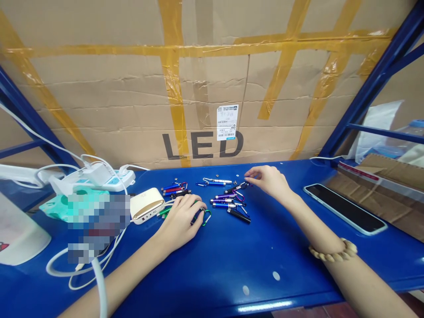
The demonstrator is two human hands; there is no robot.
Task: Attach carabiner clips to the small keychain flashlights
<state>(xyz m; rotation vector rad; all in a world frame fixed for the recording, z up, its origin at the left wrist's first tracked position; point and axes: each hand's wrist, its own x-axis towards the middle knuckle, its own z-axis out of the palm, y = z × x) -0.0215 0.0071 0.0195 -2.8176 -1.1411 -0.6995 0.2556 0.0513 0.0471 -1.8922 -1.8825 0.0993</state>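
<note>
My left hand (182, 218) rests palm down with its fingers curled over a dark keychain flashlight, whose green carabiner (207, 217) sticks out beside the fingertips. A green flashlight (163, 212) pokes out on the hand's other side. My right hand (268, 179) pinches thumb and forefinger at the clip end of a black keychain flashlight (232, 189); the exact hold is hard to see. Between the hands lie purple flashlights (225, 197), a blue one (224, 205) and a black one (239, 215). Behind them is a blue and silver pair (215, 182). Red, blue and black ones (174, 190) are bunched behind my left hand.
A white power bank (147, 206), a power strip (124, 179), a green pack (94, 198) and loose white cables crowd the left. A phone (344, 208) lies at right by brown cardboard (391, 190). A large taped carton (132, 97) stands behind the blue shelf (232, 265).
</note>
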